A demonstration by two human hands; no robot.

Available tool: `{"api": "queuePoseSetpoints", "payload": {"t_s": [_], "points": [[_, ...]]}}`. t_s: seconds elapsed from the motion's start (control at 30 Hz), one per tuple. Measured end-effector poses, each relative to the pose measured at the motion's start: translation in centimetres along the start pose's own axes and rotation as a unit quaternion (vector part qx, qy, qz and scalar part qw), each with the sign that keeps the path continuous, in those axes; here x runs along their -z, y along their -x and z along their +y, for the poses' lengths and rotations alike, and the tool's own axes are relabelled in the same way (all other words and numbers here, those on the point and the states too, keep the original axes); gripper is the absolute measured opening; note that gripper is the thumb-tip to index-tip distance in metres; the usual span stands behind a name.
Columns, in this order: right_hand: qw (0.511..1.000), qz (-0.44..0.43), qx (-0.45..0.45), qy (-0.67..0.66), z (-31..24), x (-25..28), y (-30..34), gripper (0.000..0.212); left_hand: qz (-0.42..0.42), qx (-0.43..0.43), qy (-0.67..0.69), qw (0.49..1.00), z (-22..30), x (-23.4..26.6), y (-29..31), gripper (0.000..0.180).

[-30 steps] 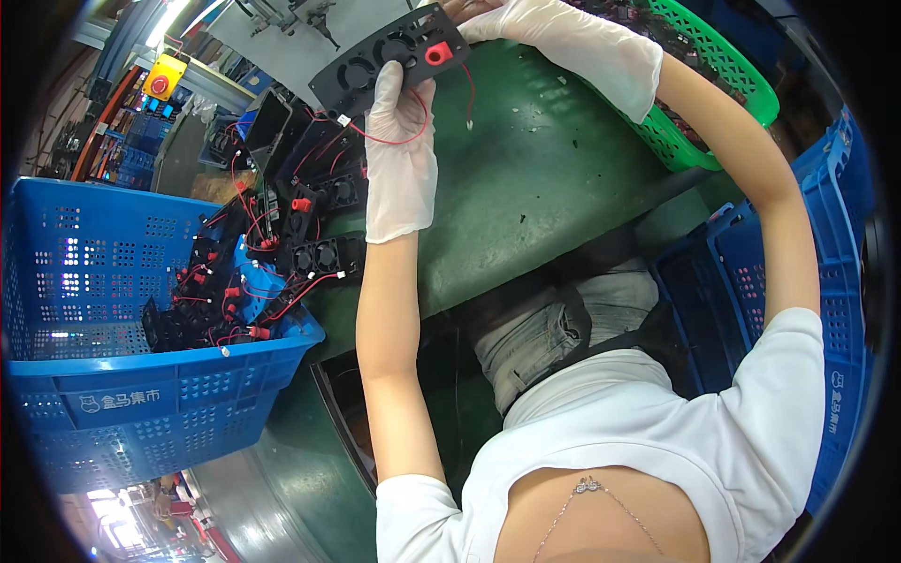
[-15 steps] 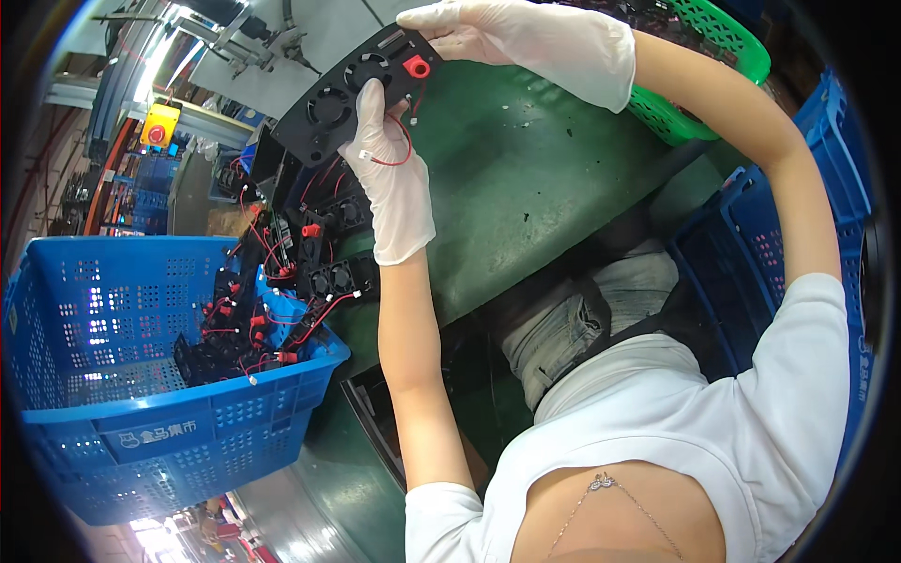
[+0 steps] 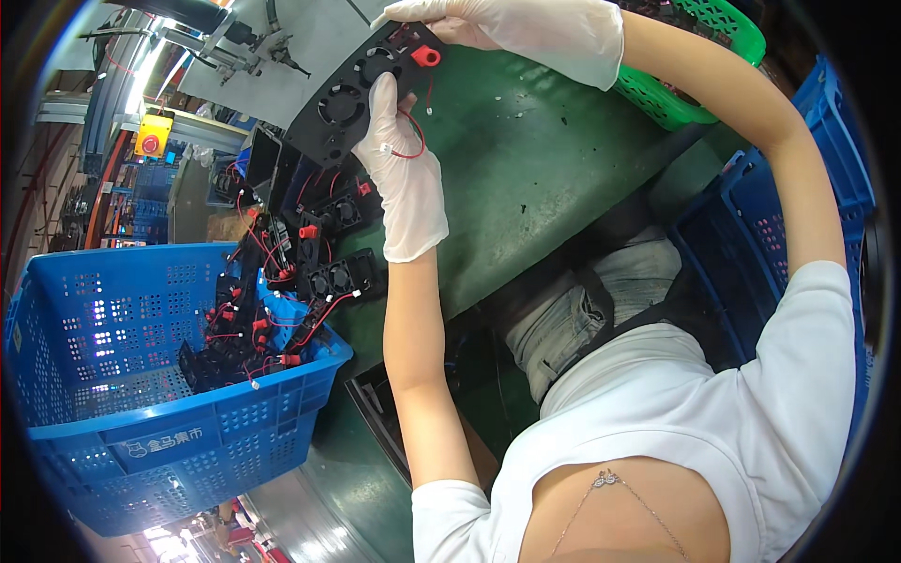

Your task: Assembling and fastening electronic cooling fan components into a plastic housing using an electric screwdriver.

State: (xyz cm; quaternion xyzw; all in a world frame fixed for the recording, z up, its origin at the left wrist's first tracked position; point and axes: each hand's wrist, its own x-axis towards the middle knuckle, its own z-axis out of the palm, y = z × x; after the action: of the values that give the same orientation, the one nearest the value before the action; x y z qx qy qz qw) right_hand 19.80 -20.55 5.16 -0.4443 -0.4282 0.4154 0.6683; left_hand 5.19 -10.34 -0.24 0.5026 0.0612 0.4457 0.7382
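Observation:
A black twin-fan housing (image 3: 343,101) hangs tilted above the far part of the green table, its two round fans showing. Red and black leads with small white plugs dangle from it, and a red round part (image 3: 426,56) sits near its right end. My left hand (image 3: 402,174), in a white glove, grips the lower side, thumb lying across the front between the fans. At the upper right end, my gloved right hand (image 3: 526,36) holds the housing's edge, with fingers along the top and thumb below. What the fingers behind it touch is hidden.
On the left, a blue perforated crate (image 3: 188,413) holds several fan parts. More wired fan units (image 3: 330,277) are piled beside it on the green table (image 3: 507,197). A green basket (image 3: 690,111) stands far right, blue crates (image 3: 751,202) beyond. A metal fixture (image 3: 253,47) stands far left.
Both hands and the housing have shifted slightly; the housing's left end sits a little further right. The right hand's fingers have slid a little along the upper end. My grip remains.

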Motion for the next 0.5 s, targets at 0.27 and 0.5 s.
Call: {"api": "queuePoseSetpoints", "payload": {"t_s": [0.27, 0.5], "points": [[0.999, -0.026, -0.030, -0.004, -0.2, -0.2, 0.3, 0.031, -0.010, -0.028, 0.009, 1.000, 0.0, 0.5, -0.3, 0.026], [0.995, -0.032, -0.074, -0.064, -1.0, -1.2, 2.5, 0.031, -0.034, -0.035, 0.008, 0.999, 0.0, 0.3, -0.1, 0.023]]}}
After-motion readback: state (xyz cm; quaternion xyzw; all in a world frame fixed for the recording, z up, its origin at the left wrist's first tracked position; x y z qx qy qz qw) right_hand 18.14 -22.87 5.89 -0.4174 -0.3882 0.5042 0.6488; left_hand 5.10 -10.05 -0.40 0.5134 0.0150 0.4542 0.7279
